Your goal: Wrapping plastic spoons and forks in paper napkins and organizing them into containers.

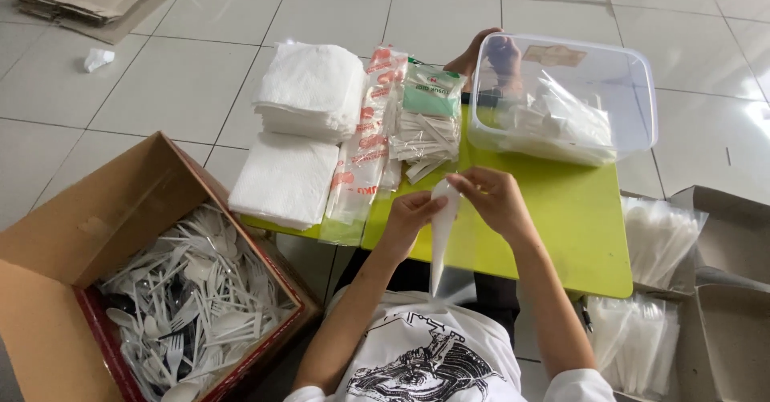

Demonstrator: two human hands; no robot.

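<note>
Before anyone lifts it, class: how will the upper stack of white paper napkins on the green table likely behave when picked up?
The napkin stack probably feels light and floppy: its thin sheets sag at the edges. Loose top sheets might slide off, as nothing binds them. It likely won't roll, lying flat on another stack.

Over a low lime-green table (561,218), a left hand (411,214) and a right hand (491,197) pinch a narrow clear plastic sleeve (443,238) holding something white. Stacked white paper napkins (309,89) and a clear plastic tub (561,97) sit beyond; an open cardboard box of white plastic cutlery (188,306) stands at the left.
</note>
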